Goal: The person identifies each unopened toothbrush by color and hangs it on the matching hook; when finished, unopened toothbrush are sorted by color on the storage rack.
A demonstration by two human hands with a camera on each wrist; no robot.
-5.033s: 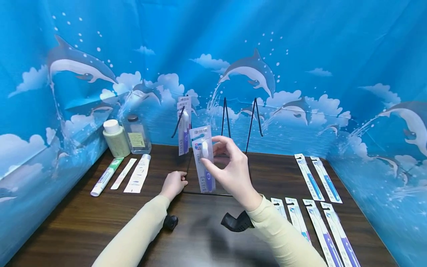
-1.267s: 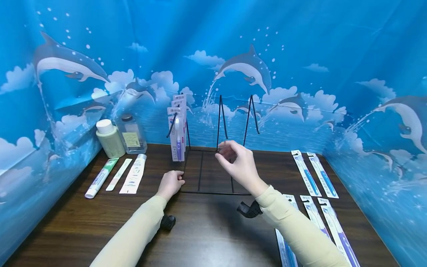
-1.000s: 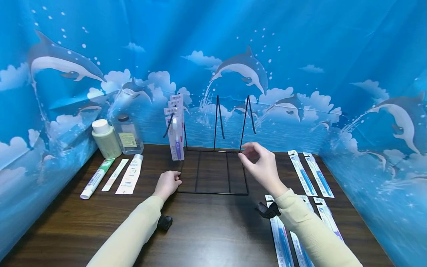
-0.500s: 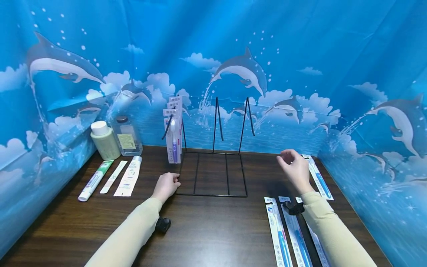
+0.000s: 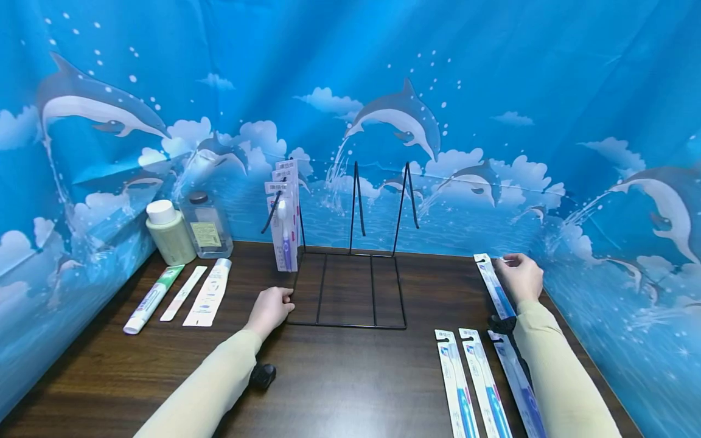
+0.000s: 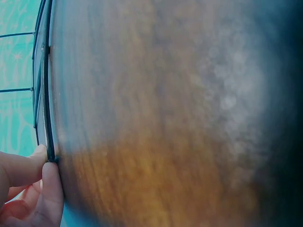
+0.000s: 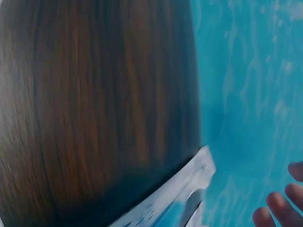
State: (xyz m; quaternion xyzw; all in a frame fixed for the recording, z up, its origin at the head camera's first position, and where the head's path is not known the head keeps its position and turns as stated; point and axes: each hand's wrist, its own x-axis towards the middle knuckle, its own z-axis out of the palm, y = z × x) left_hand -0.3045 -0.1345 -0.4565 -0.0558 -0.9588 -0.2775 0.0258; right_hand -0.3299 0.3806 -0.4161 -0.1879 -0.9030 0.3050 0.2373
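Note:
My left hand (image 5: 271,311) pinches the front left corner of a black wire display rack (image 5: 350,326). In the left wrist view, thumb and fingers close round its dark wire (image 6: 46,94). Packaged toothbrushes (image 5: 285,243) with purple handles hang one behind another on the rack's left hook; the other two hooks are bare. My right hand (image 5: 523,277) is over the back right of the table, just right of a blue packaged toothbrush (image 5: 491,280), covering the one beside it. In the right wrist view, its fingers (image 7: 279,205) are spread, apart from a toothbrush package (image 7: 187,177) below.
Front right lie more packaged toothbrushes (image 5: 457,389), partly under my right forearm. At the left lie a toothpaste tube (image 5: 153,299), a narrow packet (image 5: 183,294) and a flat white tube (image 5: 209,293). Behind them stand a green bottle (image 5: 171,234) and a clear bottle (image 5: 208,225).
A purple toothbrush package, earlier held in my right hand, now hangs frontmost on the left hook. My right hand has since moved rightward to the back right packages. My left hand stays on the rack.

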